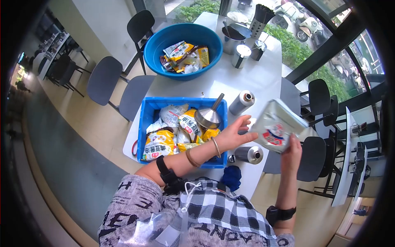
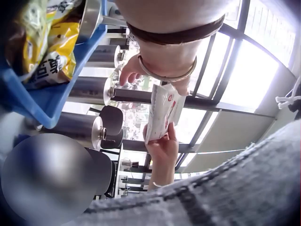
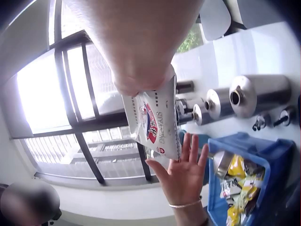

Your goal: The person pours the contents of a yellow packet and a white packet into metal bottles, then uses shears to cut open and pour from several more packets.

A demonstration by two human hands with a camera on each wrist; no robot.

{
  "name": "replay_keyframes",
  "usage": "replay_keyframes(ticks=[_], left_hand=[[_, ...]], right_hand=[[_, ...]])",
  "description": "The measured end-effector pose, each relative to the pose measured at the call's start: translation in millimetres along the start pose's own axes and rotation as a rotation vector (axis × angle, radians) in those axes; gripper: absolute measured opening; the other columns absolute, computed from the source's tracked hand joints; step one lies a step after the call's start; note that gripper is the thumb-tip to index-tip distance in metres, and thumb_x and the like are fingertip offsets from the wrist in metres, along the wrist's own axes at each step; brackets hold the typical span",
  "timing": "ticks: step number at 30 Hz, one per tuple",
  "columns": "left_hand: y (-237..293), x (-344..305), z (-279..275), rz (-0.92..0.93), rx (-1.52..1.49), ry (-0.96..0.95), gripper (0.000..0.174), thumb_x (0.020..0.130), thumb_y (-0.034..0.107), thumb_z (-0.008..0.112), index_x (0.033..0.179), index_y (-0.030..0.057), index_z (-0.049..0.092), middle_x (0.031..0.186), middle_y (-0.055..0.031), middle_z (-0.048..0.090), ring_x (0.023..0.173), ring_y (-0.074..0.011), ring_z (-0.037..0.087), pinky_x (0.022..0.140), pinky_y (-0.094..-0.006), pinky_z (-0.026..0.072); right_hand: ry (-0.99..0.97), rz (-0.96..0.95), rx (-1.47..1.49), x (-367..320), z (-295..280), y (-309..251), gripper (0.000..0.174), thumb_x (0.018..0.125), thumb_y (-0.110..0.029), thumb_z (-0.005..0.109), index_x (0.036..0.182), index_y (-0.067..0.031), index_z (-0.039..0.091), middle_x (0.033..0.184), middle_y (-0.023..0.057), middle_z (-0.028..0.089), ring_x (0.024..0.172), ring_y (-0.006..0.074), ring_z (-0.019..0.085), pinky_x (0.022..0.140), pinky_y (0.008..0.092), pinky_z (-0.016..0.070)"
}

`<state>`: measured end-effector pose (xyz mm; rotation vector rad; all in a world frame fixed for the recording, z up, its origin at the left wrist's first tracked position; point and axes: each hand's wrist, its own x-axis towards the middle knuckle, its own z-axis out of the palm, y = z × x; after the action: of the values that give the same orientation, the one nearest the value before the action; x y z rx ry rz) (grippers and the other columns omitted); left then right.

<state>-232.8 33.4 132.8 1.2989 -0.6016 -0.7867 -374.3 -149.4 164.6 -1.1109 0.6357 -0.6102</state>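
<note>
A white pouch with a red and blue logo (image 1: 273, 138) is held up over the table's right edge. My right hand (image 1: 291, 153) pinches its lower right edge; in the right wrist view the pouch (image 3: 153, 122) hangs from that hand. Beside the pouch's left edge is my left hand (image 1: 237, 133), fingers spread and holding nothing; in the right wrist view the left hand (image 3: 186, 176) shows an open palm. Below the left forearm, a blue crate (image 1: 142, 123) holds yellow and white pouches (image 1: 159, 144) and a metal funnel (image 1: 207, 117).
Two steel bottles (image 1: 242, 103) (image 1: 250, 155) stand right of the crate. Farther back are a large blue basin (image 1: 152, 53) with packets, a white-lidded canister (image 1: 241, 56), a steel pot (image 1: 233, 39) and a utensil holder (image 1: 259, 26). Dark cloth (image 1: 231, 178) lies at the near edge; chairs surround the table.
</note>
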Motion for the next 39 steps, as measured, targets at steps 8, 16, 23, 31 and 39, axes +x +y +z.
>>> replay_keyframes(ticks=[8,16,23,31,39], left_hand=[[38.1,2.5,-120.1,-0.117,-0.171,0.408,0.032,0.077,0.020,0.063,0.104,0.0054,0.054,0.089,-0.0048,0.061,0.071,-0.0125,0.060,0.044,-0.0247,0.0501],[35.2,46.9,-261.2,-0.105,0.241,0.803,0.058,0.072,0.030,0.068,0.118,0.0033,0.044,0.104,-0.0118,0.054,0.081,-0.0200,0.057,0.061,-0.0302,0.0499],[-27.4,-118.8,-365.6,-0.039,0.891,0.826,0.031,0.067,0.014,0.066,0.095,0.0069,0.057,0.082,-0.0096,0.060,0.076,-0.0213,0.058,0.069,-0.0311,0.0478],[-117.9,-225.8,-271.9,-0.515,1.293,0.519,0.042,0.060,0.024,0.071,0.096,0.0072,0.055,0.104,-0.0152,0.052,0.097,-0.0340,0.048,0.078,-0.0390,0.0434],[-83.1,-281.7,-306.7,-0.605,0.316,0.930,0.027,0.072,0.009,0.055,0.098,0.0019,0.050,0.093,-0.0101,0.054,0.077,-0.0187,0.055,0.065,-0.0324,0.0501]], right_hand=[[-0.285,0.124,-0.340,-22.2,100.3,18.5,0.044,0.086,-0.018,0.054,0.124,-0.0007,0.041,0.116,0.0100,0.051,0.107,0.0178,0.049,0.087,0.0301,0.0399],[-0.377,0.377,-0.438,-82.5,91.5,49.3,0.031,0.085,-0.011,0.053,0.112,0.0030,0.051,0.099,0.0122,0.060,0.091,0.0172,0.058,0.077,0.0274,0.0471],[-0.271,0.512,-0.443,-119.9,78.4,74.0,0.029,0.085,-0.008,0.052,0.112,0.0031,0.051,0.096,0.0112,0.061,0.085,0.0152,0.059,0.074,0.0253,0.0478],[-0.390,0.528,-0.475,-125.4,93.7,83.7,0.029,0.085,-0.011,0.053,0.112,0.0021,0.051,0.096,0.0107,0.061,0.087,0.0153,0.058,0.074,0.0249,0.0469],[-0.619,0.525,-0.482,-139.9,101.5,76.5,0.030,0.084,-0.009,0.056,0.111,0.0006,0.052,0.098,0.0081,0.061,0.088,0.0131,0.057,0.080,0.0252,0.0451]])
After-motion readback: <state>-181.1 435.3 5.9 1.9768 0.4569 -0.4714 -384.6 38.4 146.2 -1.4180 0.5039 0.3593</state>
